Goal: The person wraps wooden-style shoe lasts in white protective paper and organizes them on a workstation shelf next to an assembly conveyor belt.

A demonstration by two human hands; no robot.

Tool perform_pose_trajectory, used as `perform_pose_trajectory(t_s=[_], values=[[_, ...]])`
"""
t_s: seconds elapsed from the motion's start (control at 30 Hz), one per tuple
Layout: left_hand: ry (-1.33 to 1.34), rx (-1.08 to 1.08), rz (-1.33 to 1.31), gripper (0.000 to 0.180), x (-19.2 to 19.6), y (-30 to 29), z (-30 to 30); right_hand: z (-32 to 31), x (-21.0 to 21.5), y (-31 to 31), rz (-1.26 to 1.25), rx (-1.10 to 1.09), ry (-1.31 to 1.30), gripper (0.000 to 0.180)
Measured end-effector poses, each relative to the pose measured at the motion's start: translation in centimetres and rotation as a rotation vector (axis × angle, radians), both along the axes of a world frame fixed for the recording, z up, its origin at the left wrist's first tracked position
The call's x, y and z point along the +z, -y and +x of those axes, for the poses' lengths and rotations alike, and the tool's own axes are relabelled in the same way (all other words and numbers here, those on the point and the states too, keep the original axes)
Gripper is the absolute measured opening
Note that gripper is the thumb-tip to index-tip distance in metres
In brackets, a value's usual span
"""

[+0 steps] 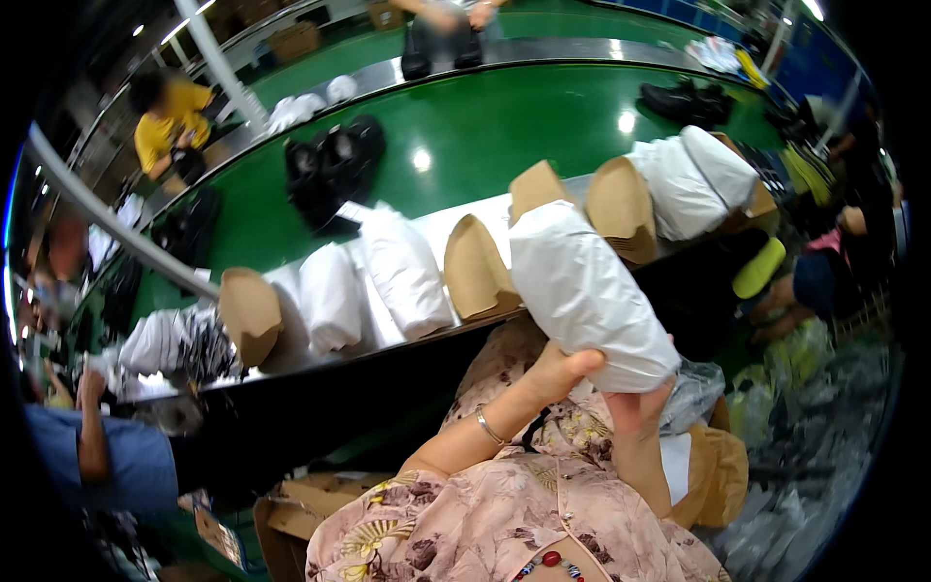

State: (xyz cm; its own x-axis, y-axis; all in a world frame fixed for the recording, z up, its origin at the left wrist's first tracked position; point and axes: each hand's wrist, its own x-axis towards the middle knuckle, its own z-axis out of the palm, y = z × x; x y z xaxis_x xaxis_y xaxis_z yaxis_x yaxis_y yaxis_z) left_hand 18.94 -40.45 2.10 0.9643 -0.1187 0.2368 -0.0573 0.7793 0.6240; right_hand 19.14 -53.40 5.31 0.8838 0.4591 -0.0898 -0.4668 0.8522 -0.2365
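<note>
I hold a long white paper-wrapped bundle (590,291) with a brown cardboard insert at its far end, lifted over the near edge of the green conveyor belt (485,126). My left hand (562,373) grips its lower end from the left, thumb across the bottom. My right hand (635,407) cups the same end from below. A bracelet shows on my left wrist. Similar wrapped bundles (402,272) and brown cardboard pieces (475,272) lie in a row along the belt's near edge.
Black shoes (330,170) sit on the belt, more at the far right (689,97). A person in yellow (170,116) sits beyond the belt; a person in blue (107,456) is at my left. Cardboard boxes (291,514) and plastic bags (693,393) lie near my lap.
</note>
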Motion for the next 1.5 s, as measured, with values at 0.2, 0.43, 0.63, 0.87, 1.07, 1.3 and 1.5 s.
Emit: perform_pose_trajectory(t_s=[0.2,0.43,0.63,0.87,1.07,1.3,1.5], values=[[0.027,0.266,0.366,0.083,2.1,-3.1,-2.7,-0.7,1.2,-2.9,-0.342,0.005,-0.002,0.042],[-0.032,0.334,0.094,0.071,4.8,-9.5,-7.5,-2.0,4.7,-7.1,-0.52,0.002,0.962,0.085],[-0.094,0.521,0.093,0.078,6.7,-15.3,-13.2,-4.6,6.4,-14.5,-0.807,-0.169,1.572,0.09],[-0.24,1.245,0.747,0.075,3.3,-25.9,-14.5,-7.8,2.7,-23.8,-1.087,-0.03,1.087,0.074],[-0.38,1.334,0.784,0.057,0.7,-30.3,-13.9,-7.6,1.8,-26.7,-1.017,-0.172,1.131,0.075],[0.081,0.973,0.19,0.091,8.9,-24.5,-15.1,-6.6,5.9,-23.6,-0.576,-0.298,1.557,0.079],[-0.036,0.935,0.142,0.086,11.4,-20.0,-11.4,-6.2,6.4,-20.7,-0.572,0.14,1.164,0.077]])
